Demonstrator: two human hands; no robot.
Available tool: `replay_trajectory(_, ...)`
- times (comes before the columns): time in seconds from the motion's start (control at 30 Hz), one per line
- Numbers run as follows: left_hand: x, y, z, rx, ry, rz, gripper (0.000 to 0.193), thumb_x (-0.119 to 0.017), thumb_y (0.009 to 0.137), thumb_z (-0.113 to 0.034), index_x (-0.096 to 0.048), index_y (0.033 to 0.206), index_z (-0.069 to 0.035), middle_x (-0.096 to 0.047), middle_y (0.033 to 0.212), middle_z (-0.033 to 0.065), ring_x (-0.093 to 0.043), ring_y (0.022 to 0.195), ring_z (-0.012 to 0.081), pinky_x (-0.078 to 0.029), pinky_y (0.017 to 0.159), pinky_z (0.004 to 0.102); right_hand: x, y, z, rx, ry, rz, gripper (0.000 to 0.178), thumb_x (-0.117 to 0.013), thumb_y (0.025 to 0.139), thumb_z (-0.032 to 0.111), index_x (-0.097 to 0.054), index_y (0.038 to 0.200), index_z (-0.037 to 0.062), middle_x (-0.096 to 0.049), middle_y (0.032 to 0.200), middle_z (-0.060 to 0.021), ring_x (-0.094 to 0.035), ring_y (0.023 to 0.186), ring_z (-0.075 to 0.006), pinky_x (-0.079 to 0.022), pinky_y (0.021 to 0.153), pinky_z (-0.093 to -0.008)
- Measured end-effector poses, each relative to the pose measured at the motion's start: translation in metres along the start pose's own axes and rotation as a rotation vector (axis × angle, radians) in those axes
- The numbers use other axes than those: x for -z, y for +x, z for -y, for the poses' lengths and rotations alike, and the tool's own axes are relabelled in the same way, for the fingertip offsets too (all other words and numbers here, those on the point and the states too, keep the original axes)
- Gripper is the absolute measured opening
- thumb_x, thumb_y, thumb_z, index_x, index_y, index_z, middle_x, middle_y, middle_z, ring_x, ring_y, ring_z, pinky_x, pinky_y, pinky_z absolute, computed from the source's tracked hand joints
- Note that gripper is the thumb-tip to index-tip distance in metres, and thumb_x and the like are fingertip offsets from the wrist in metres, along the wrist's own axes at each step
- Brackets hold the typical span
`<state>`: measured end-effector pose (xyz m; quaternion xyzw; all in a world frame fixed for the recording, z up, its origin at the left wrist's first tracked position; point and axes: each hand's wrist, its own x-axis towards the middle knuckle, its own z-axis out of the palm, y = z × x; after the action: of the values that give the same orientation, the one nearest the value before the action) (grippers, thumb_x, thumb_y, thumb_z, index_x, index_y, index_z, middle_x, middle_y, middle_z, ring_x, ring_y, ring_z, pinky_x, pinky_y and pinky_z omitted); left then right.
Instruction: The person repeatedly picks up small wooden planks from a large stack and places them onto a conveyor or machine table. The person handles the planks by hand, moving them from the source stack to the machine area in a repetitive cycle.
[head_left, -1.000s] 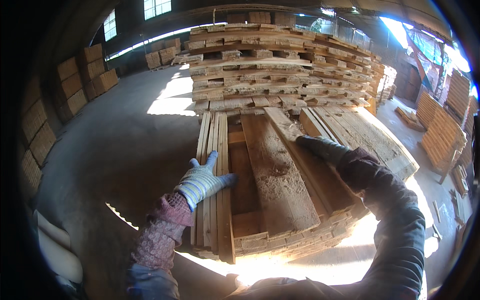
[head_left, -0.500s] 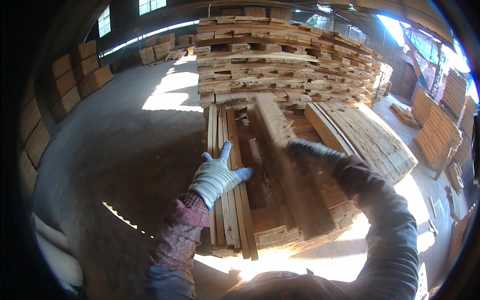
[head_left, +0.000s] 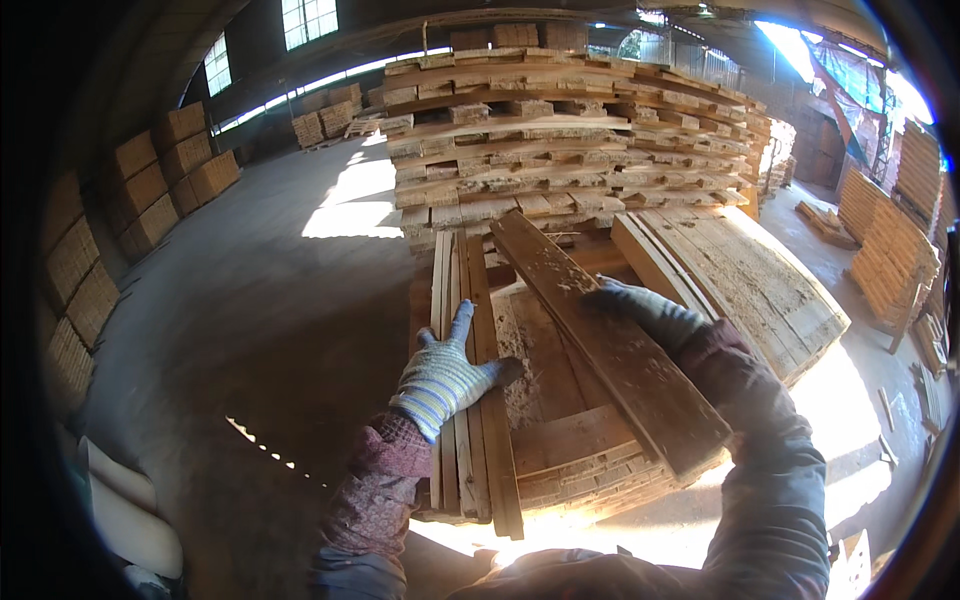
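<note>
On low stack (head_left: 570,460), head view: rough-sawn plank (head_left: 600,340), long, flat, dusty, lies diagonally, near end overhanging stack edge. Right hand (head_left: 640,305), gloved, grips plank's right edge midway; fingers hidden under board, closure not discernible. Left hand (head_left: 445,375), striped knit glove, fingers spread flat on upright slats (head_left: 465,400) at stack's left, apart from plank. Tall lumber pile (head_left: 570,130) behind, layered, uneven.

tall lumber stack (head_left: 570,130) behind | crate stacks (head_left: 150,190) left | concrete floor (head_left: 280,300)
</note>
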<state>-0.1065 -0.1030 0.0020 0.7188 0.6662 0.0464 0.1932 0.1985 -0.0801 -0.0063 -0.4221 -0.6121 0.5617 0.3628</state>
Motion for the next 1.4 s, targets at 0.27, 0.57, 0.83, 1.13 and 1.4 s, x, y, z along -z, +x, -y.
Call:
replay_trajectory(0.27,-0.024,0.009,-0.047,-0.094,-0.012,-0.004,0.107,-0.05,0.084,-0.084,-0.006,0.163,-0.028,-0.013,0.157,0.0435,-0.034,0.141,0.0559,-0.038,0.114,0.0495,-0.015,-0.009,-0.017,-0.127,-1.017,-0.225,0.088,-0.065,0.092,0.052,-0.029,0.156,0.0055,-0.067,0.116,-0.0248,-0.067,0.102,-0.036,-0.053,0.09,-0.0435)
replay_trajectory(0.57,-0.033,0.04,-0.139,-0.708,0.398,-0.103,0.085,-0.053,0.089,-0.077,-0.025,0.16,-0.038,-0.004,0.168,0.0224,0.0,0.154,0.045,-0.015,0.124,0.0537,0.035,-0.072,0.052,-0.449,-1.385,-0.426,0.117,-0.073,0.078,0.07,-0.017,0.161,0.0099,-0.04,0.143,-0.0396,-0.043,0.136,-0.0523,-0.039,0.114,-0.0442)
replay_trajectory(0.83,-0.066,0.055,-0.164,-0.868,0.39,0.118,0.084,-0.042,0.091,-0.08,-0.049,0.149,-0.021,-0.028,0.163,0.019,-0.016,0.154,0.0394,-0.008,0.121,0.0629,0.107,-0.073,-0.01,-0.775,-1.07,-0.466,0.122,-0.078,0.071,0.059,-0.012,0.163,0.0119,-0.049,0.147,-0.0282,-0.055,0.131,-0.0417,-0.048,0.106,-0.0459)
replay_trajectory(1.13,-0.102,0.081,-0.226,-0.958,0.664,0.282,0.071,-0.03,0.101,-0.064,-0.066,0.133,-0.011,-0.062,0.136,0.0199,-0.053,0.135,0.0353,-0.027,0.117,0.0602,0.124,-0.087,-0.023,-0.41,-0.965,-0.582,0.108,-0.079,0.071,0.058,-0.032,0.155,0.0102,-0.064,0.126,-0.0298,-0.064,0.117,-0.0416,-0.051,0.098,-0.0458)
replay_trajectory(1.4,-0.045,0.085,-0.208,-0.678,-0.303,0.138,0.073,-0.054,0.097,-0.065,-0.058,0.136,-0.004,-0.069,0.117,0.014,-0.068,0.094,0.0236,-0.055,0.089,0.0363,0.084,-0.095,-0.021,-0.428,-0.96,-0.635,0.095,-0.075,0.072,0.057,-0.039,0.148,0.013,-0.06,0.125,-0.0325,-0.063,0.114,-0.0451,-0.052,0.095,-0.0495)
